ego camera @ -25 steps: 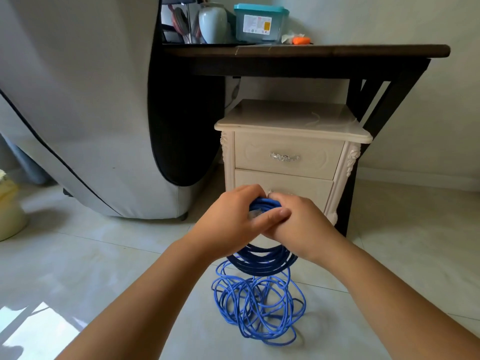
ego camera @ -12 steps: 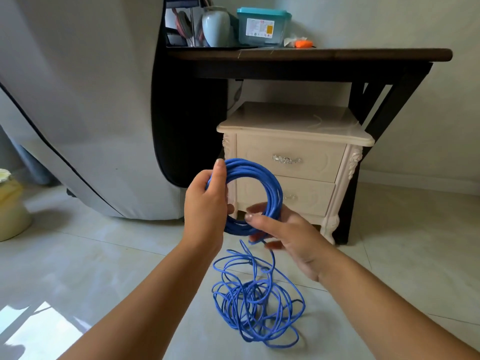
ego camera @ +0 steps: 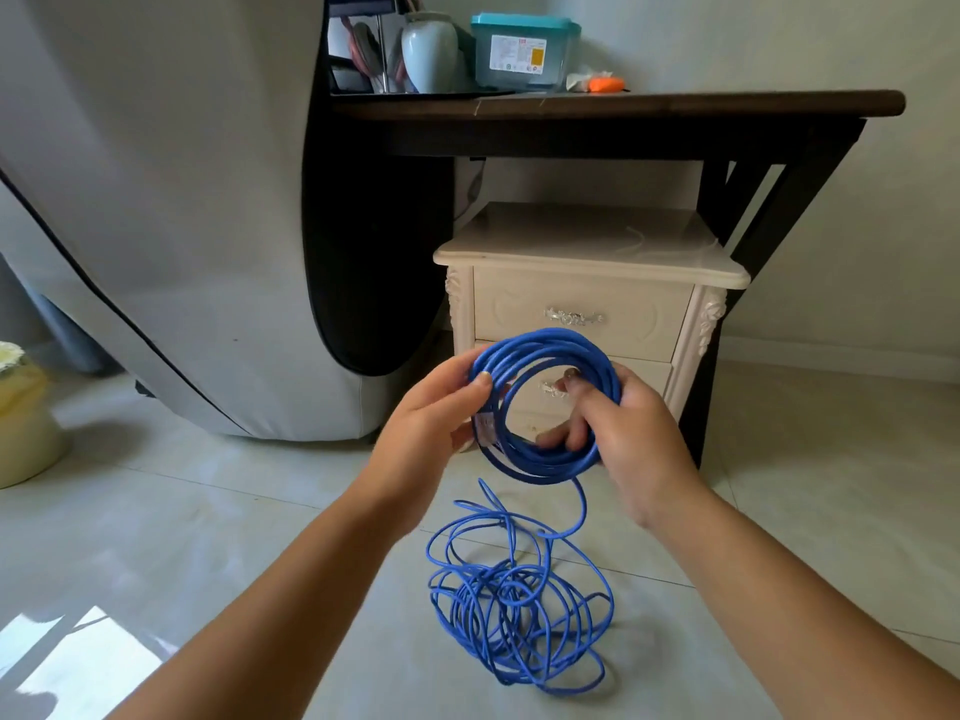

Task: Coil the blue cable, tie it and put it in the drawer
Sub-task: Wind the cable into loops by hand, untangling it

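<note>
A ring of coiled blue cable [ego camera: 540, 350] stands upright between my two hands. My left hand [ego camera: 431, 423] grips its left side, thumb across the strands, with a clear plug showing just below the thumb. My right hand [ego camera: 618, 428] grips the right side, fingers curled through the ring. One strand drops from the ring's bottom to a loose tangle of blue cable [ego camera: 519, 605] on the floor. Behind the ring stands a cream nightstand [ego camera: 587, 246] with two closed drawers; the upper drawer [ego camera: 582, 314] has a silver handle.
A dark wooden table [ego camera: 618, 103] stands over the nightstand, carrying a teal-lidded box [ego camera: 524, 52], a pale vase and a rack. A grey covered object [ego camera: 171, 215] fills the left. A yellow container [ego camera: 21, 413] sits at the far left. The floor is pale tile.
The ring rose from between my clasped hands. My right hand moved from under the coil up to its right side, laying another loop on. The floor tangle has shrunk slightly.
</note>
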Demonstrator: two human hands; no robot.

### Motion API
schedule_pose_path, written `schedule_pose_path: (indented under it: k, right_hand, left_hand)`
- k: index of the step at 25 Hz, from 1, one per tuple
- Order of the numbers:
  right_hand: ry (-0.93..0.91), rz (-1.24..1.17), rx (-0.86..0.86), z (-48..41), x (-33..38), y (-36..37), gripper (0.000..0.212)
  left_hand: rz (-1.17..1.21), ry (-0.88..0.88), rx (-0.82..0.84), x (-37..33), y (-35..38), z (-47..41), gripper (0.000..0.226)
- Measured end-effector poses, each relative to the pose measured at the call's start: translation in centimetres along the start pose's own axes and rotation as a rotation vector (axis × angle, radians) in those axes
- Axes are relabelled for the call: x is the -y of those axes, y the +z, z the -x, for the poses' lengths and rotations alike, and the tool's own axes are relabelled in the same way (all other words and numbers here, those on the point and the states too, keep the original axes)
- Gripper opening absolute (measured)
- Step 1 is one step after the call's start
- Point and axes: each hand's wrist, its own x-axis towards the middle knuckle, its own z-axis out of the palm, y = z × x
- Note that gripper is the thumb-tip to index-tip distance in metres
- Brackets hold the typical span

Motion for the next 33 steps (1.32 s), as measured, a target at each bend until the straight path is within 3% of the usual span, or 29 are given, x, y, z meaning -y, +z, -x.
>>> schedule_pose_path:
  k: [4,7,10,12,14,16,19,21,25,29,33]
  right_hand:
    - [-0.142,0.476,0.154,0.1,0.5,-0.4,0.015]
    - [-0.263,0.651,0.275,0.6,0.6,0.0,0.027]
    - [-0.313,0.73,0.216,0.8,0.3,0.0,0.032]
    - [-0.302,0.699,0.17,0.9,0.4,0.2,0.033]
    - [-0.218,0.505,0.189,0.7,0.6,-0.1,0.039]
    - [-0.078,0.297,0.307,0.4,0.6,-0.8,0.04]
    - [0.05,0.286,0.472,0.5,-0.4,-1.1,0.034]
    - [0.053,0.231,0.439,0.5,-1.0,-0.5,0.033]
    - [0.037,-0.045,0.212,0.1,-0.5,1.1,0.005]
    - [0.084,-0.24,0.021,-0.4,0.2,0.8,0.02]
    - [-0.022,-0.005,-0.035,-0.6,0.5,-0.2,0.032]
  left_hand:
    - [-0.338,0.05,0.045,-0.9,-0.7,-0.6,0.065]
    - [-0.731,0.155,0.179,-0.9,0.0,-0.9,0.083]
    - [-0.817,0.099,0.145,-1.0,0.1,-1.2,0.063]
    - [-0.828,0.08,0.115,-1.0,0.1,-1.3,0.047]
    - [-0.786,0.117,0.064,-0.9,0.3,-1.2,0.033]
    - [-0.717,0.162,-0.018,-0.9,0.3,-1.0,0.034]
    - [-0.574,0.194,-0.182,-1.2,-0.1,-0.9,0.034]
    - [-0.447,0.188,-0.274,-1.3,-0.2,-1.0,0.031]
    - [-0.237,0.147,-0.416,-0.9,1.1,-1.0,0.034]
    - [-0.308,0.095,-0.332,0.1,2.5,-0.6,0.036]
    - [-0.331,-0.018,-0.161,0.2,1.7,0.0,0.025]
